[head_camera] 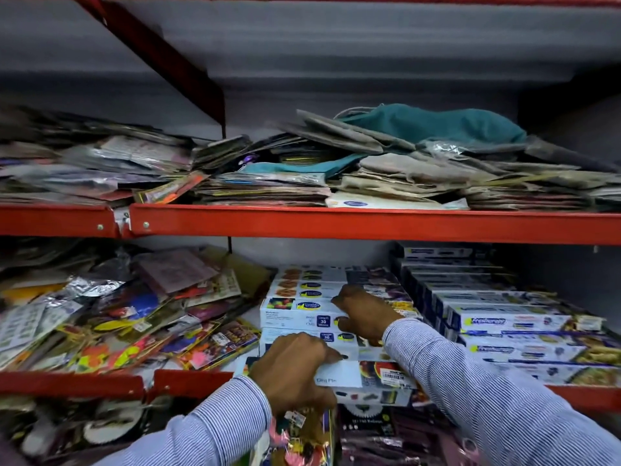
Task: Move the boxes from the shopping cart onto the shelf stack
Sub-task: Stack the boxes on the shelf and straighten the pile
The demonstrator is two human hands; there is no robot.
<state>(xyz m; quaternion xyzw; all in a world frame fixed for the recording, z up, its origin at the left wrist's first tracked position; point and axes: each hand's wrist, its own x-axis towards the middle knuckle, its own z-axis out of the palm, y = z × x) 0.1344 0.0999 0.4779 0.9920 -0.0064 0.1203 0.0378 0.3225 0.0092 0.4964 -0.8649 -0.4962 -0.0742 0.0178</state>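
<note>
Where hands [295, 368] press, long white boxes [302, 314] stacked

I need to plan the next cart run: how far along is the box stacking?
Done: several white cling film boxes already sit stacked on the middle shelf. In hand: the left hand presses the front box, and the right hand steadies the stack. Left: unknown, as the cart is out of view.

Left hand [295, 368], right hand [363, 316]: bare, no gloves, rings or watch visible. Both sleeves [487, 391]: long, white with fine blue stripes, cuffs reaching wrists.
</note>
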